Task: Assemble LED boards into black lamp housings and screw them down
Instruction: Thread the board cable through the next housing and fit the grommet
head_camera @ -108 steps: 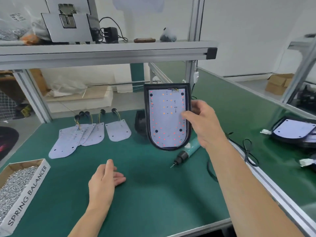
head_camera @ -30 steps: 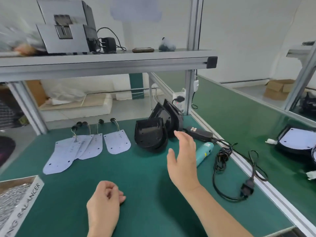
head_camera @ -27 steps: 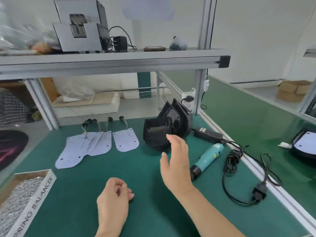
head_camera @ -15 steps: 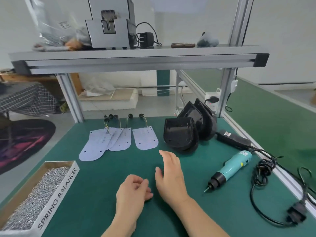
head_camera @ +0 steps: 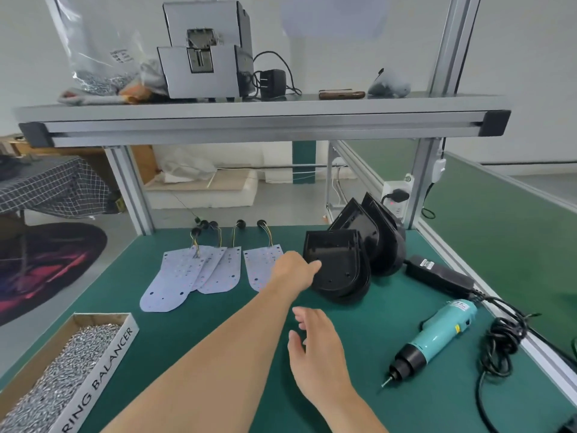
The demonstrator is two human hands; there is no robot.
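Observation:
Several empty black lamp housings (head_camera: 368, 242) lean in a stack at the back middle of the green bench. My left hand (head_camera: 293, 270) reaches forward and grips the left edge of the front housing (head_camera: 340, 267), thumb over its rim, fingers hidden. My right hand (head_camera: 315, 345) hovers open above the mat, nearer to me, holding nothing. Several white LED boards (head_camera: 193, 273) with wire tails lie fanned out to the left of the housings; the nearest one (head_camera: 260, 267) lies just beside my left hand.
A teal electric screwdriver (head_camera: 437, 332) lies to the right, its black adapter (head_camera: 437, 276) and coiled cable (head_camera: 499, 345) along the bench's right rail. A cardboard box of screws (head_camera: 46, 379) sits front left. An overhead shelf (head_camera: 262, 120) carries a grey machine.
My left hand has left its resting spot near me, stretched forward and taken hold of the front housing. My right hand stays low over the mat. The view turned left.

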